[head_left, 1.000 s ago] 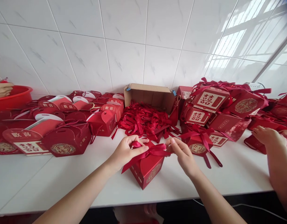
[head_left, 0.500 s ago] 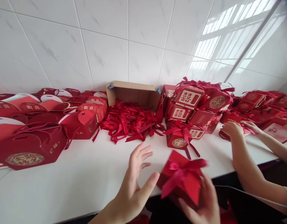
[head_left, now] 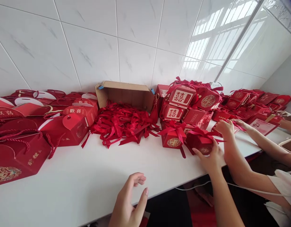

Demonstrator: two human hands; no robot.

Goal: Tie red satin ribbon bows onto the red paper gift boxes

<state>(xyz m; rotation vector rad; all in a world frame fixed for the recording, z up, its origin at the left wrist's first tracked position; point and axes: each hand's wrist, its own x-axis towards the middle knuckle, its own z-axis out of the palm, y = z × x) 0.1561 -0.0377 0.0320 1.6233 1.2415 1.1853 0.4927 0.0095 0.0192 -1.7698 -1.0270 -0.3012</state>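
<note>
My right hand grips a dark red gift box with a ribbon bow on top, at the near side of the stack of boxes. The fingers wrap its right side, and the thumb lies along its front. Directly left of it is another bow-topped gift box with a round gold emblem. Over the front edge of the table, my left hand holds nothing; its fingers are curved and the thumb stands apart. A heap of red ribbons lies beyond it, spilling from a cardboard box.
Handled red boxes crowd the left side of the white table. Stacked bow-tied boxes stand right of the ribbons. Close on the right, a co-worker's hands work on a box. A white cable hangs along the table edge.
My right hand has carried the bow-tied gift box forward and right, from the table's front edge to the stack. My left hand has drawn back toward me. The view has turned right.
</note>
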